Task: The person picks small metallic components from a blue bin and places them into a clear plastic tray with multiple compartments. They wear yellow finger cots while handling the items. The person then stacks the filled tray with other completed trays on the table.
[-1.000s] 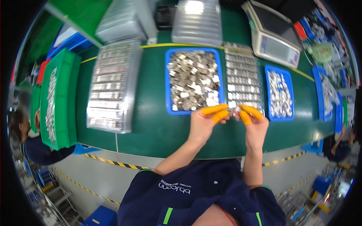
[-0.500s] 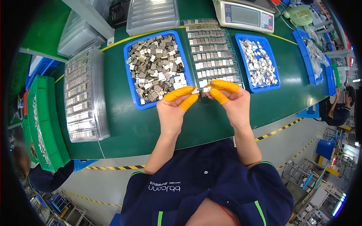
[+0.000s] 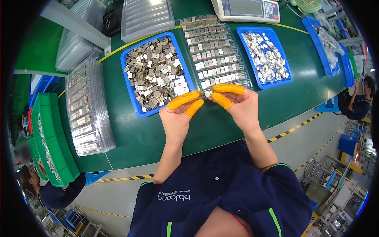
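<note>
My left hand (image 3: 176, 114) and my right hand (image 3: 241, 108) meet above the near end of a clear tray (image 3: 197, 75) with rows of small metal connector shells. Yellow finger cots cover the thumbs and fingers I pinch with. Between the left fingertips sits a small grey metal connector shell (image 3: 202, 96), partly hidden. The right fingertips pinch a small white connector piece (image 3: 208, 94) against it; whether the two are joined cannot be made out. Left of the hands stands a blue tray (image 3: 132, 96) heaped with metal shells. A smaller blue tray (image 3: 258, 81) of white pieces lies to the right.
Stacked clear trays (image 3: 106, 134) and a green bin (image 3: 59, 146) stand at the left. A scale (image 3: 246, 11) and more clear trays (image 3: 148, 17) are along the back. Another blue tray (image 3: 321, 55) with plastic bags lies far right. People sit at both sides.
My hands have come closer together, and the shell and white piece now meet between the fingertips. The whole view has shifted and turned slightly.
</note>
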Motion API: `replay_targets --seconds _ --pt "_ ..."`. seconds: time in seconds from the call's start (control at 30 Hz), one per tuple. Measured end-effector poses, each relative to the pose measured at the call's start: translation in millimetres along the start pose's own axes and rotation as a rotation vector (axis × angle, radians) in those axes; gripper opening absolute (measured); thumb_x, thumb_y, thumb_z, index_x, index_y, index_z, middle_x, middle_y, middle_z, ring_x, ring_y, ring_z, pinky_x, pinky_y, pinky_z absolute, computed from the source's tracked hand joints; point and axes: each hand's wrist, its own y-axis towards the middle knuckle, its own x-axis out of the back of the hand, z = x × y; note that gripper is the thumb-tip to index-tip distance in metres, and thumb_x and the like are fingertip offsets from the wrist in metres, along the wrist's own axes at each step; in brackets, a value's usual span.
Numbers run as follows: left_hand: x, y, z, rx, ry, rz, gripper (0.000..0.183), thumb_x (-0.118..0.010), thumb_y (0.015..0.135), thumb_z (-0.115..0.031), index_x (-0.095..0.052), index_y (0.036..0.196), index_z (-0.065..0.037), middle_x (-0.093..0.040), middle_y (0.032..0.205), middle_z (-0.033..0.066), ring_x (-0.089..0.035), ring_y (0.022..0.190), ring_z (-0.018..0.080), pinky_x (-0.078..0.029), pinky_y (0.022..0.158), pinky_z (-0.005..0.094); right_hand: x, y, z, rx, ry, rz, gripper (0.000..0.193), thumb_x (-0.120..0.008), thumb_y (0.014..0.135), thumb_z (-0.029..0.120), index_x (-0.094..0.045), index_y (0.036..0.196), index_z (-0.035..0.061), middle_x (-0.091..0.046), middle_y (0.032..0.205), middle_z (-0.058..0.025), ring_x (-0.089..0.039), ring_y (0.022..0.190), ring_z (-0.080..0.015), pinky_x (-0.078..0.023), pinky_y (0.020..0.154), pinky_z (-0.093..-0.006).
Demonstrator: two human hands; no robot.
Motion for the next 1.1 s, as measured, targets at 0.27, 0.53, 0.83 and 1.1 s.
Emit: replay_targets --seconds 0.27,0.53,0.83,1.1 --pt "-3 1 5 0.016 0.047 0.020 0.025 -0.065 0.076 0.013 -0.065 0.100 0.007 -0.067 0.099 0.0130 -0.065 0.092 0.0196 -0.053 0.086 0.0309 4 0 -5 0.221 -0.341 -0.073 0.023 -0.070 0.076 -0.003 -0.070 0.099 0.0029 -0.069 0.092 -0.0078 -0.067 0.079 -0.0137 -0.054 0.075 -0.0244" --pt "-2 2 3 0.132 0.002 0.006 0.024 -0.067 0.076 0.011 -0.066 0.100 0.006 -0.068 0.098 0.0128 -0.065 0.091 0.0183 -0.053 0.085 0.0286 6 6 -3 -0.022 -0.152 0.021 0.021 -0.070 0.078 -0.003 -0.067 0.099 -0.0039 -0.070 0.091 -0.0093 -0.067 0.081 -0.0143 -0.054 0.076 -0.0247" --pt "1 2 12 0.185 -0.090 0.021 0.021 -0.067 0.077 0.009 -0.066 0.098 0.006 -0.068 0.097 0.0125 -0.065 0.090 0.0178 -0.053 0.084 0.0278 6 6 -4 -0.061 -0.122 0.024 0.019 -0.069 0.078 -0.005 -0.067 0.097 -0.0061 -0.068 0.093 -0.0101 -0.067 0.083 -0.0162 -0.054 0.078 -0.0258" --pt "-2 -5 2 0.190 0.019 0.037 0.021 -0.067 0.077 0.009 -0.065 0.098 0.006 -0.067 0.098 0.0132 -0.065 0.090 0.0185 -0.053 0.084 0.0290 18 6 15 0.101 -0.463 0.133 0.018 -0.070 0.076 -0.002 -0.071 0.094 0.0014 -0.069 0.089 -0.0082 -0.066 0.081 -0.0143 -0.053 0.076 -0.0255"
